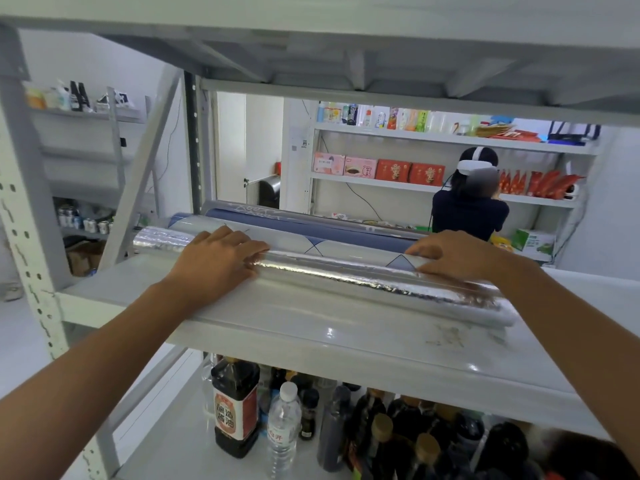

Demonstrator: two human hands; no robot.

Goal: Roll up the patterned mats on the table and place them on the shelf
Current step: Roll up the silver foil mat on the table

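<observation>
Fingers [247,252] atop rolled mat [332,271] on shelf [311,341]

A dark sauce bottle [235,407] on the lower shelf [166,445] is carrying a red-and-cream label; its large dark characters, set in two columns, are reading 酿造酱油; the smaller print above them is blurring past reading; a clear water bottle [283,431] just beside it is showing a white label with blue characters, seemingly 白开, the rest curving out of sight; pink boxes [329,163] and red boxes [393,170] on the far shelf [374,183] are bearing print too small to read.
</observation>
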